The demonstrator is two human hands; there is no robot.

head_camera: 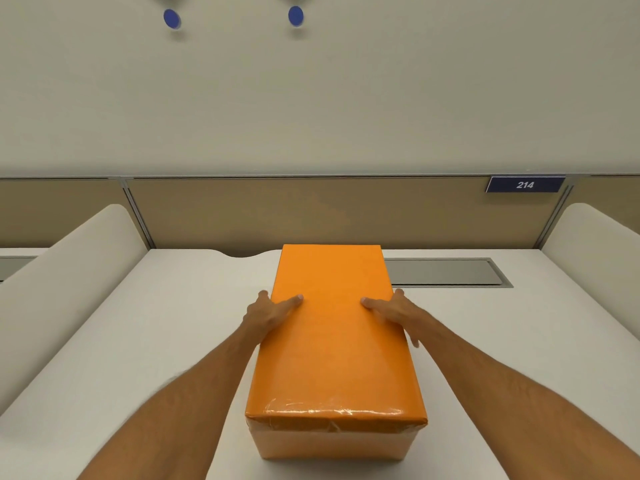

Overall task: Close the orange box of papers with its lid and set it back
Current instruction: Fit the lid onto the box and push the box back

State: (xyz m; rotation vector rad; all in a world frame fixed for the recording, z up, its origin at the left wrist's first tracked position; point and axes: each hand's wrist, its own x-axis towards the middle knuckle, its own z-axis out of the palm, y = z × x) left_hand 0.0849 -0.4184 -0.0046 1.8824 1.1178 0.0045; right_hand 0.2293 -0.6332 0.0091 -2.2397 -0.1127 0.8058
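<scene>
A rectangular orange paper-wrapped box (334,344), lid on, sits lengthwise mid-desk on the white desktop (138,341), clasped at its long sides by the left hand (268,315) and right hand (394,315), thumbs on top. Filled with papers, it likely handles heavy and stiff; its glossy wrap may slip, so low side holds suit

Both hands (273,315) gripping orange box (334,341)

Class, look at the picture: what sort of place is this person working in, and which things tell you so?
Probably an office or library study carrel: a white desk walled by a tan partition, a numbered plate reading 214, and a metal cable hatch set into the desktop.
</scene>
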